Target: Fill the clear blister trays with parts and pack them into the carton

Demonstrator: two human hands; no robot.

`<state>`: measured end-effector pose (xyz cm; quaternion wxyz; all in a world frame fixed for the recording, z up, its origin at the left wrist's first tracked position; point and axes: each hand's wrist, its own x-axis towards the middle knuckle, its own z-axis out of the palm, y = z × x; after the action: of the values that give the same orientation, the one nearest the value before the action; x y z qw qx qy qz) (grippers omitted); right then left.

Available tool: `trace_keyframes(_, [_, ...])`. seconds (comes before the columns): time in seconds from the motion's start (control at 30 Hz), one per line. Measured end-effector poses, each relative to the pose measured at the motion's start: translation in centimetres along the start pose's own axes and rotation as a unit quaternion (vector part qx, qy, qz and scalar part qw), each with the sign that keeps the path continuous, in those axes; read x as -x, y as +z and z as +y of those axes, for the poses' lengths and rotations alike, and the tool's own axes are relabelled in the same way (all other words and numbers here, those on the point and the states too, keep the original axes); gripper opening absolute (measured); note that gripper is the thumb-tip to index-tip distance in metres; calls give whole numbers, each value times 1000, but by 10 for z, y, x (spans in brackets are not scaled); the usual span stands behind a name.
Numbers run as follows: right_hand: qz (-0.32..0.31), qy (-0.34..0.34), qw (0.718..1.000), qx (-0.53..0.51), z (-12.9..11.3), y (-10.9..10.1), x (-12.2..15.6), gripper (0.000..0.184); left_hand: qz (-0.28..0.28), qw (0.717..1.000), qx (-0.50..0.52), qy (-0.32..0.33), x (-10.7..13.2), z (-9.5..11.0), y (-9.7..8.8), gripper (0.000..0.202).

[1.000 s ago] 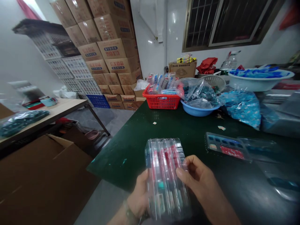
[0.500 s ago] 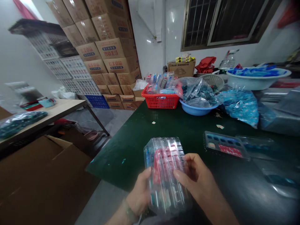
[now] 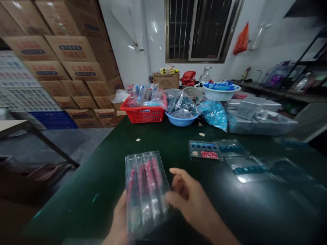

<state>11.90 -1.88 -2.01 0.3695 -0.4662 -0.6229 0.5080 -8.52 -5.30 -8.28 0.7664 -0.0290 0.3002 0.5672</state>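
My left hand (image 3: 119, 217) grips a clear plastic blister pack stack (image 3: 144, 194) from its left side, with the fingers hidden underneath. Red printed pieces show through the ridged plastic, which is a little blurred. Beside the stack's right edge is my right hand (image 3: 190, 200), thumb and forefinger apart. Its thumb tip is close to that edge; whether it touches, I cannot make out. Farther right on the green table (image 3: 107, 163) lies a filled blister pack (image 3: 205, 150) with blue pieces and a red card. Clear trays (image 3: 250, 170) with teal pieces lie beside it.
At the table's back stand a red basket (image 3: 145, 115) of packaged goods, a blue basin (image 3: 182, 119) with a plastic bag, and a blue patterned bag (image 3: 214, 114). Stacked clear packs (image 3: 260, 122) sit back right. Cartons (image 3: 74, 51) rise at the left.
My view has swung to the right. The stack has turned, its ridged faces now upward, and moved left in view. My right hand has come away from its grip on the stack's side.
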Motion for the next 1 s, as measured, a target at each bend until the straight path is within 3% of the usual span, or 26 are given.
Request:
trace_keyframes(0.07, [61, -42, 991, 110, 24, -26, -11, 36, 13, 1000, 8, 7, 0, 3, 4, 7])
trace_keyframes(0.13, [147, -72, 953, 255, 55, -57, -27, 24, 27, 1000, 11, 12, -1, 7, 5, 4])
trace_keyframes(0.2, [202, -75, 887, 408, 83, -86, -43, 22, 31, 999, 10, 6, -1, 11, 4, 3])
trace_keyframes(0.27, [215, -81, 810, 540, 104, -107, -57, 24, 24, 1000, 3, -8, -1, 15, 2, 6])
trace_keyframes(0.33, [199, -90, 772, 597, 113, -119, -67, 24, 16, 999, -18, -24, 0, 21, 1, 9])
trace_keyframes(0.5, [144, -114, 760, 623, 110, -122, -79, 23, 71, 989, -121, -39, 7, 51, 9, 12])
trace_keyframes(0.63, [110, -118, 766, 623, 108, -129, -86, 28, 128, 958, -250, -46, 7, 82, 25, 26])
trace_keyframes(0.77, [59, -99, 775, 622, 106, -148, -108, 75, 150, 908, -390, -13, -4, 101, 40, 42])
trace_keyframes(0.87, [-10, -70, 779, 623, 103, -162, -138, 111, 145, 884, -442, -46, -15, 107, 47, 49])
trace_keyframes(1.0, [-113, -34, 779, 616, 100, -173, -174, 127, 94, 880, -459, -82, -24, 110, 53, 46])
